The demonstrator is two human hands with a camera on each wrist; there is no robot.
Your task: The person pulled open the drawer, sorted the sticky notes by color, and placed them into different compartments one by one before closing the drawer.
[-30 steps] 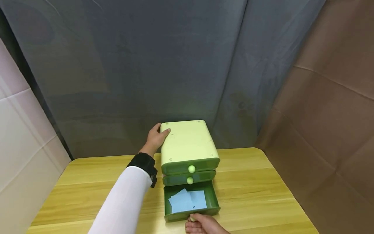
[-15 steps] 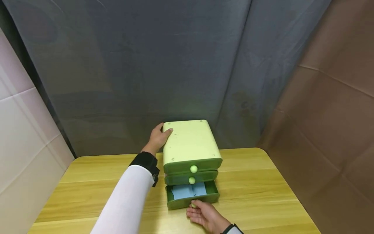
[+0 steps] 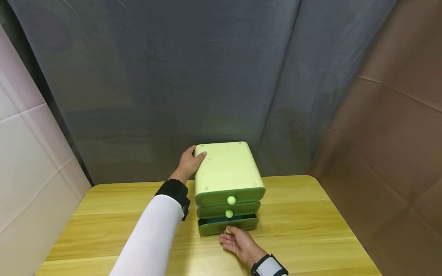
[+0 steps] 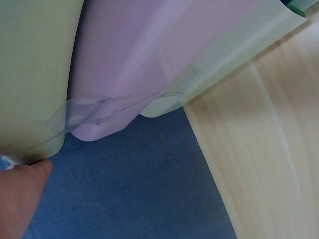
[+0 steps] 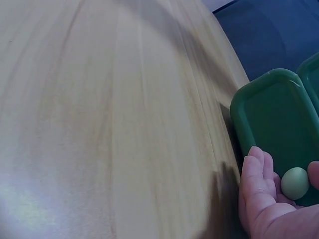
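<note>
A small desktop drawer cabinet [image 3: 228, 168] with a pale yellow-green top and dark green drawer fronts stands at the table's back. My left hand [image 3: 188, 165] grips its rear left corner, thumb over the top. The bottom drawer [image 3: 210, 229] sticks out a little, and a strip of blue paper [image 3: 221, 220] shows inside. Its round light-green knob [image 5: 294, 183] is pinched between thumb and fingers of my right hand [image 3: 239, 245]. Both upper drawers are pushed in. From the left wrist, yellow, pink [image 4: 124, 64] and pale green tiers appear, with clear tape across their rear edges.
The wood-grain table [image 3: 300, 222] runs out to both sides of the cabinet. Close behind it hangs a dark grey curtain [image 3: 193, 76]. A white panel [image 3: 38, 145] borders the left and a brown cloth [image 3: 390, 145] the right.
My right hand has pushed the bottom drawer inward, so the blue papers inside are now mostly hidden. My left hand keeps its grip on the cabinet.
</note>
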